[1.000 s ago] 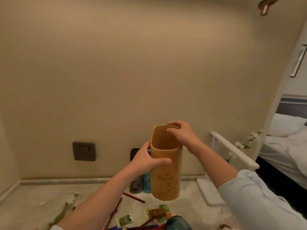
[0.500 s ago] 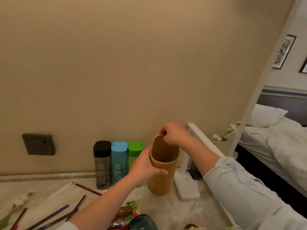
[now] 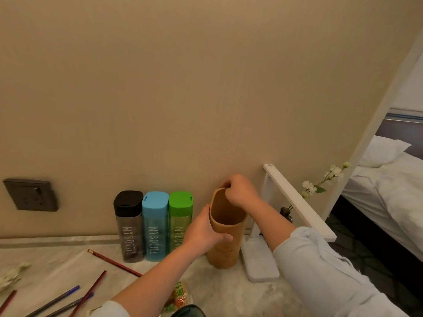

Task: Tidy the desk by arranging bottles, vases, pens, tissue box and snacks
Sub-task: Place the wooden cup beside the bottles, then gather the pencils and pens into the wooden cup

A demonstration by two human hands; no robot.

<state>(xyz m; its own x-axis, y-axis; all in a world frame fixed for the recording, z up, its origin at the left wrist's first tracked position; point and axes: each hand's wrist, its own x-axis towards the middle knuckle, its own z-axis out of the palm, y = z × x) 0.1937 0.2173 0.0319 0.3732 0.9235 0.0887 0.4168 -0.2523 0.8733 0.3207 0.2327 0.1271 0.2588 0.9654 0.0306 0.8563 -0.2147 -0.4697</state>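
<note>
A tall tan bamboo holder [image 3: 225, 250] stands upright on the marble desk [image 3: 219, 291], just right of three flat bottles against the wall. The bottles have a black cap [image 3: 128, 225], a blue cap [image 3: 155, 225] and a green cap [image 3: 180, 221]. My left hand [image 3: 203, 232] wraps the holder's left side. My right hand [image 3: 239, 191] pinches its far rim from above. Red and blue pens [image 3: 91, 291] lie scattered at the front left. A snack packet [image 3: 180, 296] lies under my left forearm.
A white desk lamp [image 3: 295, 200] with a flat base [image 3: 259, 261] stands right of the holder. A small dark vase [image 3: 286, 213] with a white flower sprig sits behind my right arm. A wall socket [image 3: 32, 194] is at left; a bed [image 3: 389, 186] lies beyond the desk's right edge.
Both hands have lowered the holder from mid-air down onto the desk beside the green-capped bottle. The view has tilted down and shifted right, bringing the three bottles into sight.
</note>
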